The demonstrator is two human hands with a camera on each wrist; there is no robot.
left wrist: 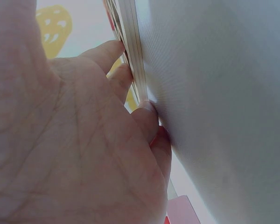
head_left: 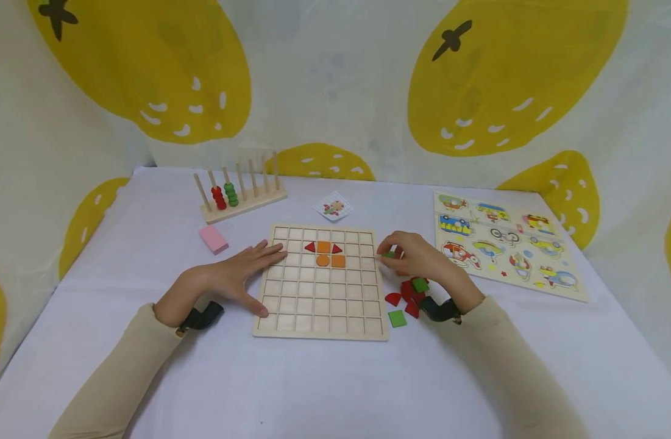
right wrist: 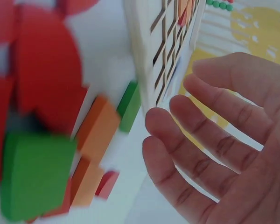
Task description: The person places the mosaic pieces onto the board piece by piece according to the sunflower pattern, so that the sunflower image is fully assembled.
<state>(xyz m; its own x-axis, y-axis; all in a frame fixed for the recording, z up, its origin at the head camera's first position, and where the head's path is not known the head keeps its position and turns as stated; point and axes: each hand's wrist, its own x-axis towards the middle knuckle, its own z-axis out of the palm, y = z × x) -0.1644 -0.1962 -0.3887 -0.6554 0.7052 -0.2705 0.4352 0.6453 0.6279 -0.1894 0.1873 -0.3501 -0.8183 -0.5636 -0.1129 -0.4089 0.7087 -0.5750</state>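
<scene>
Board, made of pale wood and ruled into squares, is lying flat on the table in front of the person, probably for easy reach by both hands. At left, a pink block is resting beyond the left hand, whose fingers are spreading out and gripping nothing; fingertips and thumb are touching the board's left edge, seemingly steadying it against sliding. Farther back, a bead rack is standing with red beads and green beads on two pegs. On the board's far half, two red triangles are flanking an orange square, while an orange circle and another orange square are sitting just below. Behind the board, a picture card is lying face up, perhaps for easy viewing. The right hand is reaching beside the board's right edge, fingers loosely bending, no piece showing between them. Nearby, a green piece is lying beside a loose pile, likely being kept handy. Farthest right, a picture puzzle is lying apart, seemingly out of the way.
</scene>
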